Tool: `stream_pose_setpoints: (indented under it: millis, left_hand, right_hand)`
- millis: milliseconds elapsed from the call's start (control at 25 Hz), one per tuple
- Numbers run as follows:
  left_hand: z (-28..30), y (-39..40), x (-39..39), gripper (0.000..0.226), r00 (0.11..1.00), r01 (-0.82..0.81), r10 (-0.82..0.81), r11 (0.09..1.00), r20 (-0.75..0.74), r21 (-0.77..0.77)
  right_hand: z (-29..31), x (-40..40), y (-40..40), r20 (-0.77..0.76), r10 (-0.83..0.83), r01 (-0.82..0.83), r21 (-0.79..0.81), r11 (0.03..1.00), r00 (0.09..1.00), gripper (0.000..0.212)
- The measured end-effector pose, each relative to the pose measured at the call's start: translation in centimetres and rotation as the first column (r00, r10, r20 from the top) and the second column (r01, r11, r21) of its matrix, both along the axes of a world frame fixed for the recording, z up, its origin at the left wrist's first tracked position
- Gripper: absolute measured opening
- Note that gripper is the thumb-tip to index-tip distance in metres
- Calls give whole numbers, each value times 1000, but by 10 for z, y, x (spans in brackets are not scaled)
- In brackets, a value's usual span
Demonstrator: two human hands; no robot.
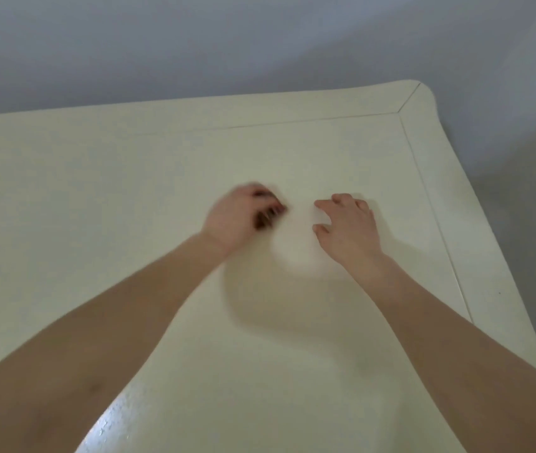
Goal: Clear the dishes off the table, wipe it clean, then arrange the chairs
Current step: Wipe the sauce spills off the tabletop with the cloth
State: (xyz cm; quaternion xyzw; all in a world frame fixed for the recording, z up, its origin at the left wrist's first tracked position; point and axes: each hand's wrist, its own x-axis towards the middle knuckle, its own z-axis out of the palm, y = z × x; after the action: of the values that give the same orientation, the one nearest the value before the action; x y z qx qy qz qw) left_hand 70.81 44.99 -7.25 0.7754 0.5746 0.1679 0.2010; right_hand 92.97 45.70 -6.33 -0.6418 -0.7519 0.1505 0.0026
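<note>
Across the near part of the cream desk both forearms reach forward. Between the hands lies a blurred white round thing, perhaps a dish or a cloth. The left hand curls round something dark and smeared; the right hand rests spread beside it. Likely clearing; next, lift it away.

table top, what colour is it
Cream, plain with no pattern; the table shows best in the head view, the only one here.
</note>
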Motion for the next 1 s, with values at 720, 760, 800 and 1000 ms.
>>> stream_pose_setpoints:
  millis: [720, 760, 800, 1000]
  left_hand:
    - [-4, 145, -30, 40, 948, -294, 299, 954, -105, 59]
    - [-5, 152, -28, 39, 942, -307, 310, 951, -125, 47]
    - [-6, 150, -20, 37, 954, -270, 272, 962, -123, 30]
    - [3, 78, 20, 30, 935, 353, -352, 935, -48, 26]
  right_hand:
    - [-12, -2, -9, -26, -14, 16, 57, 998, 1000, 44]
    - [-14, -2, -9, -28, -12, 14, 66, 998, 1000, 44]
    - [-15, -1, -9, -30, -10, 12, 71, 997, 1000, 45]
    - [-14, 0, -10, -20, -10, 11, 42, 999, 1000, 47]
